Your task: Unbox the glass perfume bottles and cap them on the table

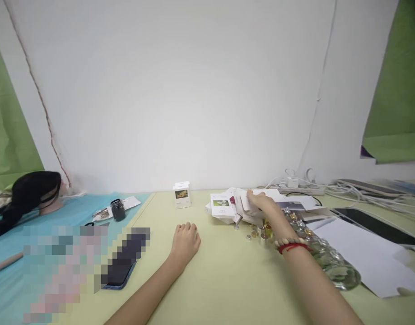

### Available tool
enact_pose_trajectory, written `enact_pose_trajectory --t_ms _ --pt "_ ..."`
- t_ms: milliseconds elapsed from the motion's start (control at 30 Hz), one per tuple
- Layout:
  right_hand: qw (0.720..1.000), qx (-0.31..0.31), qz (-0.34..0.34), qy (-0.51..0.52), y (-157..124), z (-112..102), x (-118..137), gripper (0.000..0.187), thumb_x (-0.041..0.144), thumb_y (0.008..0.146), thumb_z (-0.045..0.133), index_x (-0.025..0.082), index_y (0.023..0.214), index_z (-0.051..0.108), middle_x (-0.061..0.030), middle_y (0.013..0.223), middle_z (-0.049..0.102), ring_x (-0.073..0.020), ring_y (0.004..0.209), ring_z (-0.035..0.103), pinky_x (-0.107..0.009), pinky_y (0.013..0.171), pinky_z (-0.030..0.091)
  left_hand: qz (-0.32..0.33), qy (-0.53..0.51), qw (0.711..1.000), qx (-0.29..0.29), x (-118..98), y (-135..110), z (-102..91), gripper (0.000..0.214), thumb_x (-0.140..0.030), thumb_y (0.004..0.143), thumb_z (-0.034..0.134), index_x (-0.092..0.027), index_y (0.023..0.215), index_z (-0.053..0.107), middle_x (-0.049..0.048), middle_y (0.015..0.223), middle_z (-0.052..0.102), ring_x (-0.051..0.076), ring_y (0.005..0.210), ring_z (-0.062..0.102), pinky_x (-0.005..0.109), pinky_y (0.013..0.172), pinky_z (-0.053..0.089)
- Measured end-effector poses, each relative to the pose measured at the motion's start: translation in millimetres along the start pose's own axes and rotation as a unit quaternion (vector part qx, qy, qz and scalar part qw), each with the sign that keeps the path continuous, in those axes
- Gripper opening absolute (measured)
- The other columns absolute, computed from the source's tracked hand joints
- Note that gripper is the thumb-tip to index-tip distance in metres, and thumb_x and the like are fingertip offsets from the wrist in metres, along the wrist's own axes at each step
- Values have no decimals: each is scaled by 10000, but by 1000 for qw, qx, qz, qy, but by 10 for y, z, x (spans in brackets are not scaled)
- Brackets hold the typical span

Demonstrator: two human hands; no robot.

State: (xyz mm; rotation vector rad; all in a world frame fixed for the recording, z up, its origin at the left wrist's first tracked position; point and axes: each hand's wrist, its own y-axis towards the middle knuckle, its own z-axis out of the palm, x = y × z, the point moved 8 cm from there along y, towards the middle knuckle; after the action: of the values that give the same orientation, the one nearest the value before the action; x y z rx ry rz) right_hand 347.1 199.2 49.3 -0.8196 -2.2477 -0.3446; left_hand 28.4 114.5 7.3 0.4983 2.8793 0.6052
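Our right hand (261, 201) is at a white carton (245, 201), fingers partly bent; whether they grip it, we cannot tell. Our left hand (186, 243) lies loosely curled on the table (221, 280), its palm hidden. The carton leans in a jumbled pile (222, 206), so a tug could bring neighbours sliding down and scatter the small caps (253, 234) in front. Our right forearm passes close over glass bottles (338, 271); a careless sweep could knock them.
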Motion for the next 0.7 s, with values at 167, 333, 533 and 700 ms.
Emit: enact_pose_trajectory --t_ms 167,333,533,700 --pt "997 -53 -5 61 81 -111 -13 607 574 572 593 161 1017 575 -255 1092 556 -450 1177 350 -675 893 203 7 -21 1000 -18 -73 205 20 232 -268 809 375 -202 994 499 64 934 595 205 897 532 353 848 325" --pt "999 -13 8 -52 5 -62 -33 791 659 623 481 91 1173 501 -289 1112 536 -443 1167 369 -666 881 232 -64 -40 997 -6 -19 584 203 379 -281 812 363 -157 1166 420 102 1077 557 222 1037 484 359 897 293" --pt "988 33 -21 -151 -150 -50 63 896 735 645 354 101 1276 411 -267 1120 547 -427 1171 375 -652 944 114 9 -57 997 48 -129 712 389 374 -320 820 357 -247 1173 458 40 1195 509 180 1138 420 326 936 289" --pt "984 89 -31 -148 -363 -1 208 909 772 582 395 141 1235 448 -245 1106 560 -430 1130 420 -655 946 80 52 -87 993 58 -159 669 423 410 -337 836 338 -259 1235 396 25 1260 473 173 1170 397 336 954 286"
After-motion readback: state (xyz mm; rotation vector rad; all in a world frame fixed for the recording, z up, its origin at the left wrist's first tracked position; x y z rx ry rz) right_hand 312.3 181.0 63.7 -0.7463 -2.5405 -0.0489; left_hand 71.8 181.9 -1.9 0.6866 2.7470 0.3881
